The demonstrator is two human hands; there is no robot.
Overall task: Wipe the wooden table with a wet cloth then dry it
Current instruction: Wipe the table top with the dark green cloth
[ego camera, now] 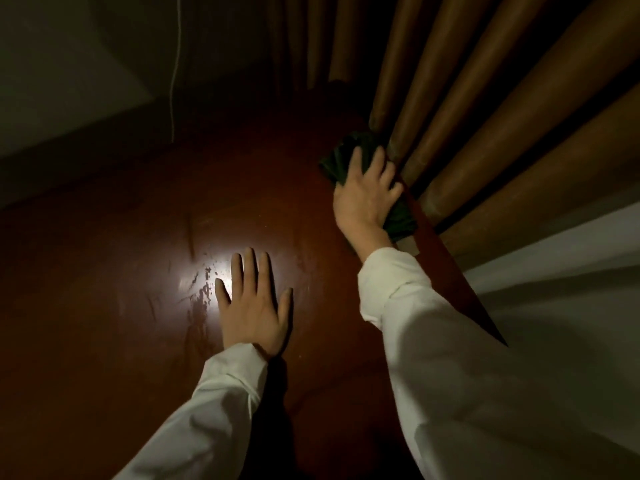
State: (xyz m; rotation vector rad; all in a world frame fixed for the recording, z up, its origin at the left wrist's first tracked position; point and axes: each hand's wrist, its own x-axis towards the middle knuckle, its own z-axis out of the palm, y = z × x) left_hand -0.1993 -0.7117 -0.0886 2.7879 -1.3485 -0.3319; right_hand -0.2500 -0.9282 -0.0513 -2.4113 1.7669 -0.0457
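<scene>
the scene was dim and much of it was hard to read. the wooden table (138,220) faded into shadow at its far end and its near edge was cut off by the frame; only a bright glare patch (204,282) showed the surface finish, with streaks and blotches in it. whether these were moisture or wear could not be told.

the dark green cloth (341,155) lay at the table's right edge, bunched, and was largely covered by the right hand (363,192). that hand lay over the cloth with fingers spread and bent down onto it; whether they pressed it or clutched it could not be told. part of the cloth showed beyond the fingers and part below the wrist. a small pale tab (408,244) showed at the table edge just below the cloth; its nature was unclear.

the left hand (254,306) lay flat on the table beside the glare patch, fingers straight and spread, holding nothing. both arms wore pale sleeves (450,358).

brown curtain folds (485,116) hung directly against the table's right edge, touching or nearly touching the cloth. left of the cloth the table surface ran open toward the left hand. a thin white cord (175,64) hung down the wall beyond the table's far left.
</scene>
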